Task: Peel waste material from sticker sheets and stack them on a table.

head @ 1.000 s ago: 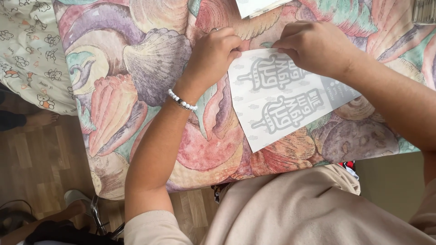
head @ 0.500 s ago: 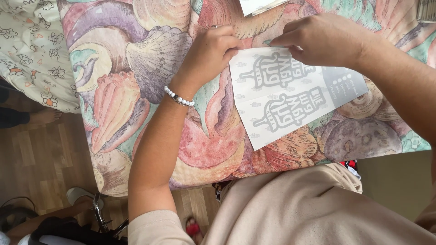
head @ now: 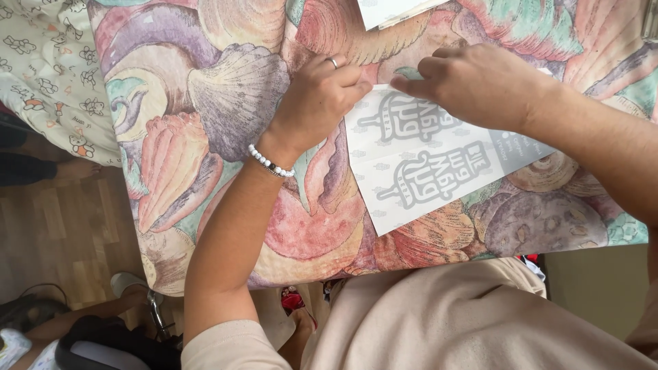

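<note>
A white sheet of paper point(head: 432, 168) with grey printed designs lies on a table covered by a shell-patterned cloth point(head: 226, 96). My left hand point(head: 319, 99), with a ring and a white bead bracelet at the wrist, pinches the paper's upper left corner. My right hand point(head: 476, 82) presses down on the paper's top edge with its fingers curled, fingertips close to those of the left hand. Both hands touch the same sheet.
Another white paper point(head: 391, 10) pokes in at the top edge. A pale cloth with small cartoon prints point(head: 41, 68) lies to the left. Wooden floor point(head: 62, 233) and a chair base point(head: 144, 301) show below the table's near edge.
Both hands have shifted a little lower in view and stay on the paper's top edge. The sheet has turned slightly under them.
</note>
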